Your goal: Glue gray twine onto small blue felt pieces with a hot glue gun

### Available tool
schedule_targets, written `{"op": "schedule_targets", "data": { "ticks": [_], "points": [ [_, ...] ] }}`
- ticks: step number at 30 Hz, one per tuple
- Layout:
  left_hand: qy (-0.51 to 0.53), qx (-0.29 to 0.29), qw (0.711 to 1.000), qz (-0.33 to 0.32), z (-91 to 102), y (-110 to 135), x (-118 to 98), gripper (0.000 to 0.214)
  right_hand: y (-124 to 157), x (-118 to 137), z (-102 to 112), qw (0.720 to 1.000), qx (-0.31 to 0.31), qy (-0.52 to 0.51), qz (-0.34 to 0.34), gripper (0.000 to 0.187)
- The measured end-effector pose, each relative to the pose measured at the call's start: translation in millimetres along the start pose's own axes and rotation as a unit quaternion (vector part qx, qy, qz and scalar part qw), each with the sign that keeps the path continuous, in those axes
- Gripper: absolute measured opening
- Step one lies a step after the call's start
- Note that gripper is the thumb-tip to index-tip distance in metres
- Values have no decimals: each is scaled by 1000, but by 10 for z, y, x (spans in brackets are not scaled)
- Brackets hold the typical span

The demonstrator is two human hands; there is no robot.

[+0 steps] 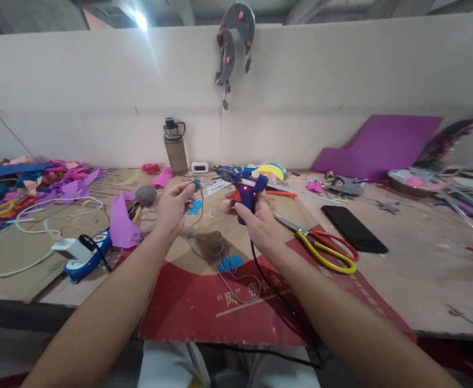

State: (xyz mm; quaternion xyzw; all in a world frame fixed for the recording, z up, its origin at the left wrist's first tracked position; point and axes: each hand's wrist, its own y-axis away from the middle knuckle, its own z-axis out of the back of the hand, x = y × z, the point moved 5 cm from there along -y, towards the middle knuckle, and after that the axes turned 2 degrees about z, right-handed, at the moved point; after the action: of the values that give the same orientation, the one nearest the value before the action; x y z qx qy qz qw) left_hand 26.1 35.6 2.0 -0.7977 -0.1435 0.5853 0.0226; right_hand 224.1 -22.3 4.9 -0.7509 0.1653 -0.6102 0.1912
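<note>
My left hand [174, 207] pinches a small teal piece [196, 184] between thumb and fingertips; a grey yarn strand hangs beside it. In my right hand [264, 218] is a blue hot glue gun [248, 193] with an orange trigger and a lit red light. Its nozzle points left, a short gap away from the teal piece. Below the hands, a brown piece [209, 243] lies on the cardboard [172, 302] with loose grey yarn [242, 299] around it. Blue cut-outs [230, 263] lie close by.
Scissors [327, 249] with red and yellow handles and a black phone [354, 229] lie on the right. A blue power strip [88, 257], a grey yarn ball [146, 195] and felt scraps [72, 189] are on the left. A bottle [175, 151] stands by the wall.
</note>
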Motion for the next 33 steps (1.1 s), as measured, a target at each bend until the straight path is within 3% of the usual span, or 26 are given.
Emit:
{"op": "schedule_targets", "data": {
  "ticks": [3,6,12,18,21,26,28,33],
  "points": [
    [-17,5,1000,-10,-45,41,28,30,8,-182,-89,984,-62,-142,-84,33],
    [-16,23,999,-31,-126,118,30,28,10,-357,-206,970,-98,-170,-144,36],
    [17,12,999,-30,-178,215,-15,27,42,-416,-411,956,-38,-213,-198,33],
    [81,17,996,24,-181,208,-17,27,110,-466,-431,949,-14,-188,-254,29],
    [87,24,996,24,-194,207,-21,24,72,-505,-352,964,-30,-123,-232,27],
    [38,6,999,-10,-158,191,-42,24,-4,-327,-104,990,-91,54,-91,40],
    [12,-11,1000,-14,-128,176,-35,24,2,-232,-76,993,-69,75,-52,43],
    [-6,-39,999,-4,-61,124,18,27,76,-93,-128,997,32,71,25,27]
  ]
}}
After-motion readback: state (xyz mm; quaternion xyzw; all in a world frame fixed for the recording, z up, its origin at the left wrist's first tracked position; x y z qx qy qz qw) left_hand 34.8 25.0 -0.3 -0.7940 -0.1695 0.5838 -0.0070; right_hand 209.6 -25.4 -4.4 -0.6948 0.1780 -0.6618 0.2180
